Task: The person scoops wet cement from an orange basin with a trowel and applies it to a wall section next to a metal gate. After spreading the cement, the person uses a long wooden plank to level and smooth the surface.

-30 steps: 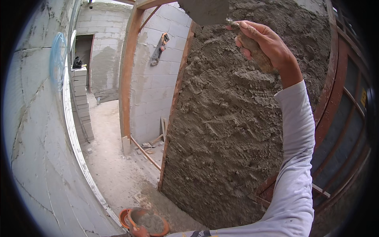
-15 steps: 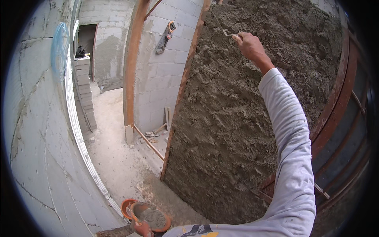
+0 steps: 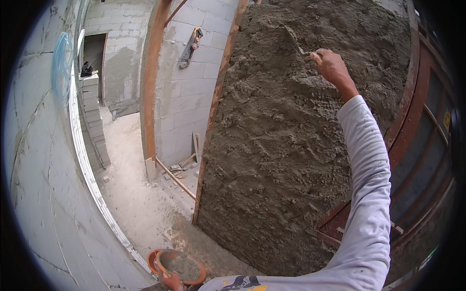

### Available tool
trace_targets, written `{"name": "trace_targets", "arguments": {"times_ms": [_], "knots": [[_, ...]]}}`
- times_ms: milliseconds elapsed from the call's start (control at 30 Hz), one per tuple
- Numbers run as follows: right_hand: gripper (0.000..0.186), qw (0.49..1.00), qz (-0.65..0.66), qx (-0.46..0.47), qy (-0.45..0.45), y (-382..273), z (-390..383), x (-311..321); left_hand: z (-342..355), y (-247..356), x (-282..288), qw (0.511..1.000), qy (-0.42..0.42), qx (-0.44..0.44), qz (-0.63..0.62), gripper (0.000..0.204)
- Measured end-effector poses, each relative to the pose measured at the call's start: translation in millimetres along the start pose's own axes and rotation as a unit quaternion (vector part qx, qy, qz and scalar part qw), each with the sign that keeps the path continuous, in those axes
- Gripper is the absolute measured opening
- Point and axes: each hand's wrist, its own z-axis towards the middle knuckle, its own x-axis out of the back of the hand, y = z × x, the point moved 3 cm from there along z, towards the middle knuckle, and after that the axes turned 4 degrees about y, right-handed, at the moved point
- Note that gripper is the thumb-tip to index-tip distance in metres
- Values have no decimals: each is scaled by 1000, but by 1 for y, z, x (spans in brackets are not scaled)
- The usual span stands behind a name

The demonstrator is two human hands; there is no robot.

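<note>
"Two bare hands in view. Holding what on the right?"

"Right hand [image 3: 332, 68] clenched around the handle of a trowel [image 3: 293, 40]. Blade seen almost edge-on, pointing far and left, close against the rough mortar wall [image 3: 272, 160]."

"Touching it?"

"Cannot tell from this angle."

"And on the left?"

"Left hand [image 3: 172, 280] at the near side of the scene, fingers curled over the near edge of an orange bucket [image 3: 202, 276]. Loose grey mortar [image 3: 184, 267] inside."

"Anything on the arm?"

"Pale long sleeve [image 3: 369, 169] on the right one, reaching across in front of the mortar wall."

"And around all that?"

"Wooden strip [image 3: 212, 140] along the left edge of the mortar wall, dark red frame [image 3: 412, 106] along the right. Farther left, a wooden post [image 3: 154, 92]; between post and strip, a pale block wall [image 3: 194, 92] with a saw [image 3: 191, 48] against it. Far left, a blue coil [image 3: 62, 68] beside long white rails [image 3: 91, 179]."
</note>
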Motion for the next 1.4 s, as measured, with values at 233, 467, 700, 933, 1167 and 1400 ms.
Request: {"name": "trace_targets", "arguments": {"times_ms": [233, 467, 700, 933, 1167, 1400], "knots": [[42, 983, -181, 18, 39, -15, -2, 49, 5, -9, -2, 998, 5, -48, 35, 39], [47, 966, 238, 83, 55, -61, 48, 25, -1, 1, -18, 998, -10, -9, 56, 37], [49, 716, 679, 162, -8, -162, 61, -8, -10, 20, -14, 996, 17, 14, 83, 36], [44, 831, 546, -77, 78, -90, 37, -99, -12, 5, -15, 992, -13, 21, 121, 34], [40, 832, 377, 22, -405, -94, -364, -157, -37, 23, -22, 980, -46, 6, 196, 33], [30, 792, 159, 243, -537, -130, -626, -183, -87, 67, -73, 939, -194, -155, 239, 22]]}}
